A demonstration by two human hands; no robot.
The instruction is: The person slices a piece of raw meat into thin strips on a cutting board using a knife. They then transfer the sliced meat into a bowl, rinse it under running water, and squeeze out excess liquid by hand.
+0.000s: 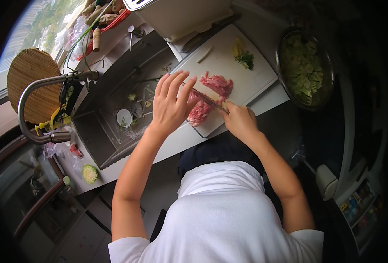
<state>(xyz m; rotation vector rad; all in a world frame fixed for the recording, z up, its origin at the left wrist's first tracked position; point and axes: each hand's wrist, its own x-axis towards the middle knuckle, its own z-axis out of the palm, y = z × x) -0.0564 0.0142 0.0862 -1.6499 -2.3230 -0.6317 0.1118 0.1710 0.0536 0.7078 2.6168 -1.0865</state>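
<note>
My right hand (241,120) grips the handle of a kitchen knife (210,101). Its blade lies across raw pink meat (201,111) on a white cutting board (246,80). A second portion of meat (218,83) sits just beyond the blade. My left hand (172,100) is raised over the board's left edge, fingers spread and holding nothing; it covers the blade's tip, and I cannot tell whether the thumb touches the blade or meat. Farther up the board are chopped greens (245,59), yellow pieces that look like ginger (238,46) and a pale strip (204,54).
A dark sink (92,131) with vegetable scraps and a white cup-like object (124,118) adjoins the board's left. A curved faucet (24,102) arches there. Right stands a metal bowl (331,67) of chopped leafy vegetable. A cut green vegetable (90,174) rests on the counter near left.
</note>
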